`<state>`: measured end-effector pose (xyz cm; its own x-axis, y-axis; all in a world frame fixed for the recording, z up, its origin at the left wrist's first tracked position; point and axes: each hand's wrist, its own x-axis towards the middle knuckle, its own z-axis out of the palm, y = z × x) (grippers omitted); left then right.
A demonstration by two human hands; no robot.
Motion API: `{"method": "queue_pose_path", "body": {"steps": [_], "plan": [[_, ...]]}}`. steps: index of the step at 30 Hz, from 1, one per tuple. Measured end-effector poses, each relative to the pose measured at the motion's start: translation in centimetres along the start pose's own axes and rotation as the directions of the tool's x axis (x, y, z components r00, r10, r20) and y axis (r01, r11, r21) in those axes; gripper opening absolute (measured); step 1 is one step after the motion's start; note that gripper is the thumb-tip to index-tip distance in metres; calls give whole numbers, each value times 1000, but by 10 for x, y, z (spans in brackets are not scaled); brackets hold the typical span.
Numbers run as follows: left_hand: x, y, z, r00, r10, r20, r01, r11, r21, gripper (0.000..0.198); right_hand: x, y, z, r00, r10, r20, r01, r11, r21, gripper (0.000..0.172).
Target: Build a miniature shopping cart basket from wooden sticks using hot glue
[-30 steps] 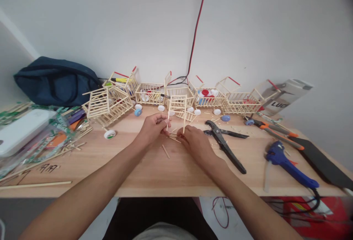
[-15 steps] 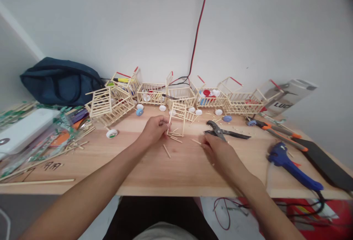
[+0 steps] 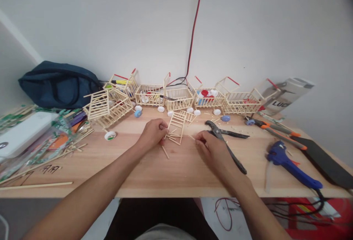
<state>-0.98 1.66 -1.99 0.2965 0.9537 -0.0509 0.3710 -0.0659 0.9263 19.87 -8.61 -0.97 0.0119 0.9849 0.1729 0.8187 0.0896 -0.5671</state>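
My left hand (image 3: 153, 132) is closed on the near left end of a small ladder-like frame of wooden sticks (image 3: 177, 121), which leans back over the table. Pinched in my right hand (image 3: 211, 146) is a short wooden stick (image 3: 192, 137), its tip pointing left toward the frame but apart from it. Several loose sticks lie under and beside the frame, one loose stick (image 3: 165, 152) closest to me. A pair of dark-handled cutters (image 3: 218, 131) lies open behind and beside my right hand, partly covered by it.
Small stick carts with bottle-cap wheels, one a cart holding caps (image 3: 209, 99), line the wall. At right are a blue glue gun (image 3: 292, 166), orange-handled pliers (image 3: 286, 137) and a black slab (image 3: 325, 161). At left are a blue bag (image 3: 59, 85) and a white box (image 3: 27, 131).
The stick frame has tipped from nearly upright to a flatter lean in my left hand. My right hand has moved slightly left with its stick, uncovering a handle of the cutters.
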Motion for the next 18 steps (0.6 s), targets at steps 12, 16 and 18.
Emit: {"method": "queue_pose_path", "body": {"steps": [12, 16, 18], "plan": [[-20, 31, 3, 957, 288, 12, -280, 937, -211, 15, 10, -21, 19, 999, 47, 12, -46, 823, 567, 17], [-23, 30, 10, 958, 211, 195, -107, 892, -439, 23, 12, -27, 36, 996, 52, 66, -84, 692, 717, 22], [-23, 29, 11, 964, 205, 171, -104, 878, -468, 22, 13, -27, 38, 995, 64, 81, -103, 662, 742, 25]]}}
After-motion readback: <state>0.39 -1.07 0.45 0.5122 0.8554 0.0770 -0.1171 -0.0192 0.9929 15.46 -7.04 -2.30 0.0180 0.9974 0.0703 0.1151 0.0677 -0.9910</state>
